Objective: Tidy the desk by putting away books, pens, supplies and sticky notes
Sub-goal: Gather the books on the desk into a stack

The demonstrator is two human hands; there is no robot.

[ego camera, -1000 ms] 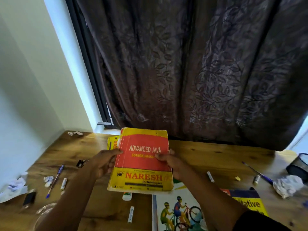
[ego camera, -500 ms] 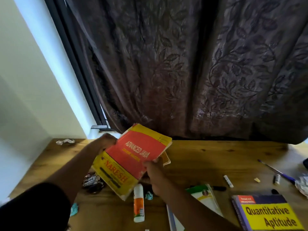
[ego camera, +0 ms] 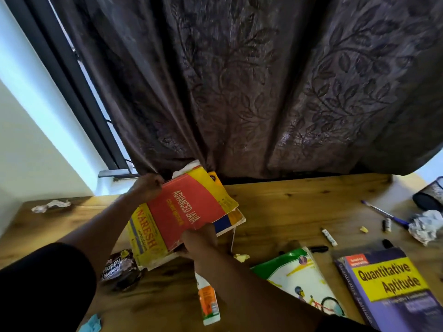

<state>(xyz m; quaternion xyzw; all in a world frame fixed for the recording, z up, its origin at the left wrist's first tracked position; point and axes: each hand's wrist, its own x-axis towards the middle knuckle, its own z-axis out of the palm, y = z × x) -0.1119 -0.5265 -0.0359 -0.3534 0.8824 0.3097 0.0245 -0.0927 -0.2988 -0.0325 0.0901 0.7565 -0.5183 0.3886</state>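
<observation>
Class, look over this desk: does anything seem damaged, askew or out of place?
Yes. The Advanced Java book, gripped by both hands, is tilted with a worn, curling cover. Crumpled paper lies at the right, and a glue bottle lies on its side.

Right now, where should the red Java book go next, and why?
Probably set it flat on the book beneath, near the curtain. The left hand and right hand both grip the tilted Advanced Java book, which already overlaps that book at the back of the desk.
</observation>
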